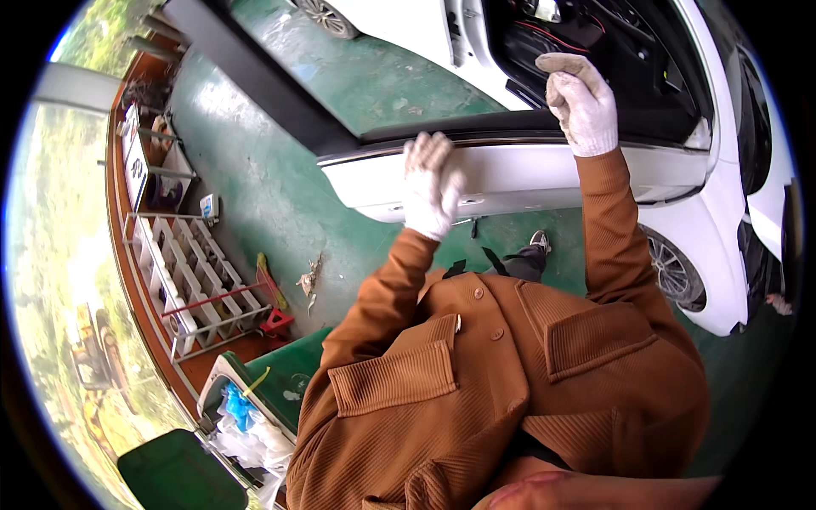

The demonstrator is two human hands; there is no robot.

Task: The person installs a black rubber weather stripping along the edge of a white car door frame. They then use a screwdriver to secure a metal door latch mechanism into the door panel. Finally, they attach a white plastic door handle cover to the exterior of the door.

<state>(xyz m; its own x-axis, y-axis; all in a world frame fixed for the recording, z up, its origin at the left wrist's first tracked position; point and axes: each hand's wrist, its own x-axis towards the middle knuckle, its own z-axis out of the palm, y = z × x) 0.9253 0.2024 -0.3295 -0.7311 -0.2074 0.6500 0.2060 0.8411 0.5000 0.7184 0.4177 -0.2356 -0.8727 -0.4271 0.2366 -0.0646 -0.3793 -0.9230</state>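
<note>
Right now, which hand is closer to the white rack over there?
Left. The left hand is by the white car door, off to the right of the rack; the right hand is farther right.

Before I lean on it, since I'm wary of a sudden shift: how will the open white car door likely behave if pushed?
The white car door will probably swing rather than slide, since its right end appears to meet the white fender. It looks stiff, with a solid-seeming black window frame. Its smooth paint may feel slippery.
</note>
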